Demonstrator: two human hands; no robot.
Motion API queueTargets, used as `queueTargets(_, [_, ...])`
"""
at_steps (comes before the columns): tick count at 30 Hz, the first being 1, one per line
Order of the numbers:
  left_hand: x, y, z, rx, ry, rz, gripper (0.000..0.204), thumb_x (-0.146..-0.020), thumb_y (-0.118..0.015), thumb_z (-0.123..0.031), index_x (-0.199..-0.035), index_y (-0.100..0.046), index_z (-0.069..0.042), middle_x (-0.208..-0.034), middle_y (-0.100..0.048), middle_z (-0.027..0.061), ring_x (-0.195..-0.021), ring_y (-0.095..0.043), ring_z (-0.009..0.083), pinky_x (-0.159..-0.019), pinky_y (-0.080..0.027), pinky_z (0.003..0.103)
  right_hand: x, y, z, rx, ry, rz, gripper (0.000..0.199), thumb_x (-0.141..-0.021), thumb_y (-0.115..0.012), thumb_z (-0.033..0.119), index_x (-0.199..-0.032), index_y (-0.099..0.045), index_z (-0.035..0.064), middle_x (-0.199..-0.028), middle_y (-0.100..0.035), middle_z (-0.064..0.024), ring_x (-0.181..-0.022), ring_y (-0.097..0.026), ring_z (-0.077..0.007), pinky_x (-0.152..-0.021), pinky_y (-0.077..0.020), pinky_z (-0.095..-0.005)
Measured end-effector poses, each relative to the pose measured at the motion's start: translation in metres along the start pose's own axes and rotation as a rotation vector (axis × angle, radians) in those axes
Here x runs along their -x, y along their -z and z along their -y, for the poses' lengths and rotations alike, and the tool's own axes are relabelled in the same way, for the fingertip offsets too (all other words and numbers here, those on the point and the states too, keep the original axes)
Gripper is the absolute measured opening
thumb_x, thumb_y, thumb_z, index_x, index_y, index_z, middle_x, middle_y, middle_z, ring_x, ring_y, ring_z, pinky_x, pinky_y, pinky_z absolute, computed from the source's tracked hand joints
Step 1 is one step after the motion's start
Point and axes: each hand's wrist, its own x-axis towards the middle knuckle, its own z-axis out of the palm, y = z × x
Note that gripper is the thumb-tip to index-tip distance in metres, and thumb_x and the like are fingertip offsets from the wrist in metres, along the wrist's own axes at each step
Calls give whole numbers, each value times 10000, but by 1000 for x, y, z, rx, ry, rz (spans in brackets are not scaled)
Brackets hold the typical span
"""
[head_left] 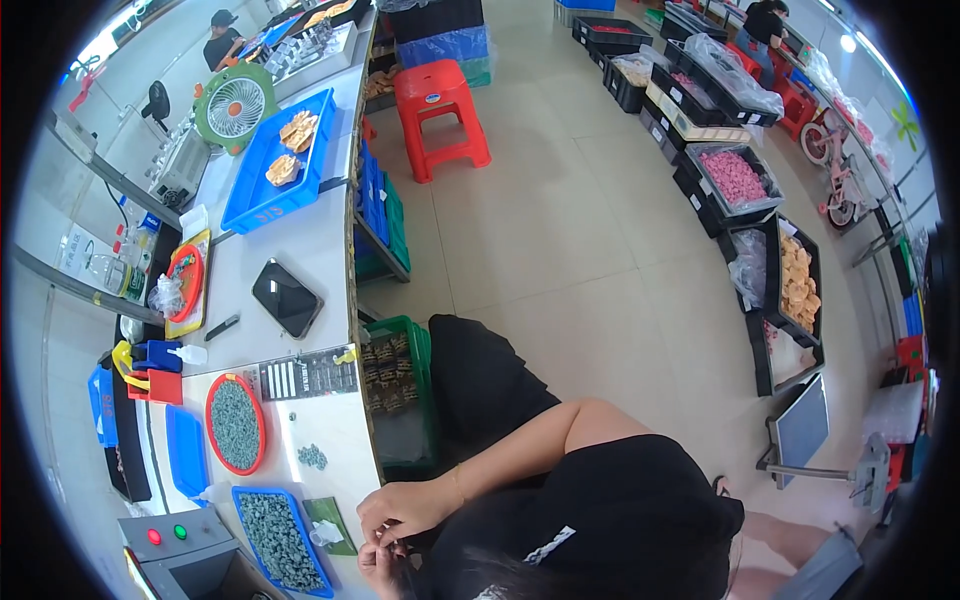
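Note:
At the bottom of the head view, my right hand (408,508) and my left hand (377,568) meet at the table's edge. Both have their fingers pinched together, around something small and dark that I cannot make out. Just left of them lies a green sheet (345,530) with a small whitish piece on it. Beside that stands a blue tray (237,503) heaped with small grey-green pieces. A red round tray (264,440) farther up holds smaller ones of similar colour. A little loose pile of pieces (312,457) rests on the tabletop.
A grey machine (190,540) with red and green buttons stands at lower left. Up the table are a phone (287,298), a black pen (222,327), a larger blue tray (240,218) and a green fan (236,106). A red stool (437,80) and black crates (690,185) stand on the floor.

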Motion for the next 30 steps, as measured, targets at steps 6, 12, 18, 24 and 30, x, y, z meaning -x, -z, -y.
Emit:
queueTargets(6, [6,-25,-17,134,162,-212,169,-844,-554,-155,-985,-542,-62,-885,-581,52,-805,-552,126,-686,-452,222,0,2,1,54,35,-8,44,-691,-599,84,-720,-620,58,-693,-534,-60,-634,-520,-192,-572,-421,-295])
queueTargets(12, [2,-23,-11,199,4,-134,144,-826,-571,-155,-918,-533,-51,-806,-549,44,-728,-526,120,-640,-431,222,1,5,0,41,44,9,47,-681,-605,75,-720,-627,61,-684,-525,-59,-634,-519,-190,-569,-420,-296])
queueTargets(18, [-1,-22,-4,270,-186,-37,140,-804,-593,-155,-838,-522,-39,-711,-511,34,-636,-494,114,-586,-407,221,1,7,4,39,-16,106,52,-699,-610,66,-745,-628,53,-747,-525,-67,-766,-520,-223,-659,-417,-319])
queueTargets(24, [1,-30,-8,269,-159,-49,172,-819,-588,-191,-833,-521,-34,-718,-526,37,-639,-499,107,-596,-412,205,2,8,2,87,104,31,48,-678,-608,71,-717,-628,50,-713,-516,-71,-739,-518,-226,-624,-424,-319])
queueTargets(30, [0,-31,-9,286,-200,-66,173,-808,-599,-185,-813,-516,-34,-719,-540,44,-641,-510,106,-582,-408,198,-2,7,1,149,135,39,37,-674,-614,83,-687,-599,51,-731,-514,-66,-801,-496,-241,-689,-412,-328])
